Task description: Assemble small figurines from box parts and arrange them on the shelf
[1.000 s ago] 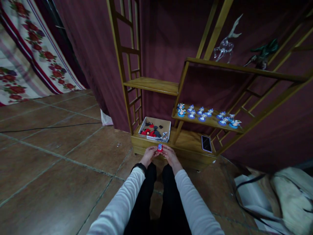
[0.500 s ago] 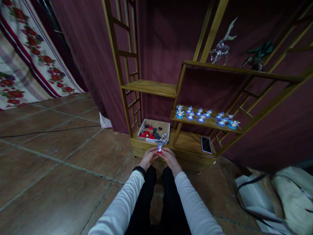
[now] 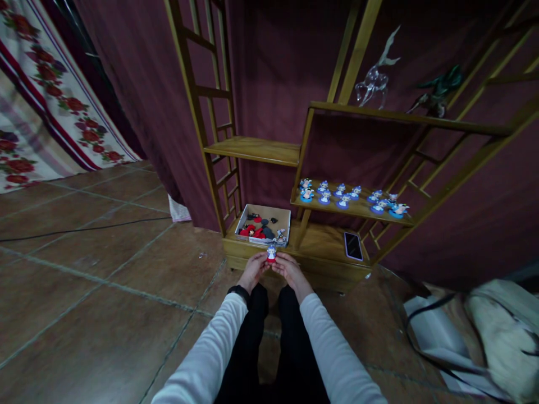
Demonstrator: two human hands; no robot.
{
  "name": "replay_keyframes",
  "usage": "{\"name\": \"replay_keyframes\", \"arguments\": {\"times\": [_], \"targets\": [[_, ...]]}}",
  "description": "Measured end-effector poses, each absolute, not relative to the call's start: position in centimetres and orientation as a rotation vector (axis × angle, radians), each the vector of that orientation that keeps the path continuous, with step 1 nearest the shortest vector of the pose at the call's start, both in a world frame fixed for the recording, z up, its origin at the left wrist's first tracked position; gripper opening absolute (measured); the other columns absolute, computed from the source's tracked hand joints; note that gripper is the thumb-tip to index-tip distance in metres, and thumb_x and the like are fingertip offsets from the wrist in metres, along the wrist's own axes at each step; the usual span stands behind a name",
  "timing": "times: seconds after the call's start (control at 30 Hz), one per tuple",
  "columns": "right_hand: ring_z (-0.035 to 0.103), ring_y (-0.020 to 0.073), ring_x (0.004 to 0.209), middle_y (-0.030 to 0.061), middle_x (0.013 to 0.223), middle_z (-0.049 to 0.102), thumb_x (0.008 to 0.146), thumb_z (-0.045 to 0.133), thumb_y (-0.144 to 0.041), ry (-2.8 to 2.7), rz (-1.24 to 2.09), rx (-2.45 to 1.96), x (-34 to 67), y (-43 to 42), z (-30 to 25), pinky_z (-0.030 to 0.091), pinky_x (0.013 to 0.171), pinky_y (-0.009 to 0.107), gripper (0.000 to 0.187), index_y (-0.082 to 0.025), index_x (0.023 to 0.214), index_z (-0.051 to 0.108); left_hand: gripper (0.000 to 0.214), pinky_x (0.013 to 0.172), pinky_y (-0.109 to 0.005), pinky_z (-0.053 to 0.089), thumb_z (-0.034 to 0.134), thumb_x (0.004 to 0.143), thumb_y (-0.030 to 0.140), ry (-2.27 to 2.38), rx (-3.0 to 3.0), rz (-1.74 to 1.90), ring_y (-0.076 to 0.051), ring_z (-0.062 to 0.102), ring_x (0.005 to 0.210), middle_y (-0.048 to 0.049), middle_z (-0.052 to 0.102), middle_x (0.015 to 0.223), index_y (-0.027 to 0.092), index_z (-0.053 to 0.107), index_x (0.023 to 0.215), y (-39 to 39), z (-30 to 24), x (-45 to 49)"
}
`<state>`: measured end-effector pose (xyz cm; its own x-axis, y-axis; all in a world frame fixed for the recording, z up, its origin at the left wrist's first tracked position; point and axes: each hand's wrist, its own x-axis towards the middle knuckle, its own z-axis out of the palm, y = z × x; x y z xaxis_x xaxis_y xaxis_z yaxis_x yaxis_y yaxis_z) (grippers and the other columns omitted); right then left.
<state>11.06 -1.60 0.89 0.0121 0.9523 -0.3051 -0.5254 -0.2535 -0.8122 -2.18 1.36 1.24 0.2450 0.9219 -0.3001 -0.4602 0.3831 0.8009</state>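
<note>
A shallow cardboard box (image 3: 275, 212) sits on the bottom board (image 3: 322, 240) of a wooden display stand (image 3: 252, 148), open at the top, its brown inside showing behind a low pale front wall. Red pieces (image 3: 252, 230) lie heaped toward its front left, with dark grey discs (image 3: 267, 232) beside them and a few black bits (image 3: 273, 220) scattered farther back. In the front right corner is a little pale-and-dark piece (image 3: 281, 234) — perhaps another figure, though it is too small to be sure.

Just in front of the box, the held figurine (image 3: 272, 252), white and purple on a red base, stands upright between both hands. The left hand (image 3: 255, 270) grips it from one side and the right hand (image 3: 290, 270) from the other, the fingertips of each closed at the base. A dark band (image 3: 239, 292) circles the left wrist.

To the right of the box, on the same board, lies a phone (image 3: 353, 247), dark screen up. The shelf above it bears a double row of small figurines (image 3: 324, 196) on blue and purple bases. Higher still stand a clear deer ornament (image 3: 374, 84) and a dark green ornament (image 3: 440, 92). A pale bag (image 3: 501, 331) rests on the floor at far right — its contents hidden.
</note>
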Motion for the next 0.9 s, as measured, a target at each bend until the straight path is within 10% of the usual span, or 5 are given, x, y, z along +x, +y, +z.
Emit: {"name": "replay_keyframes", "arguments": {"times": [0.9], "targets": [[0.061,0.012,0.061,0.0035,0.074,0.068,0.057,0.068,-0.026,-0.6,1.451,-1.068,10.7,-1.5,0.79,0.048,0.058,0.024,0.029,-0.017,0.084,0.062,0.022,0.058,-0.021,0.048,0.068,0.062,0.01,0.879,0.649,1.016,-0.011,0.062,0.059,-0.0057,0.067,0.069,0.012,0.064,0.083,1.22,1.38,-2.12]]}}
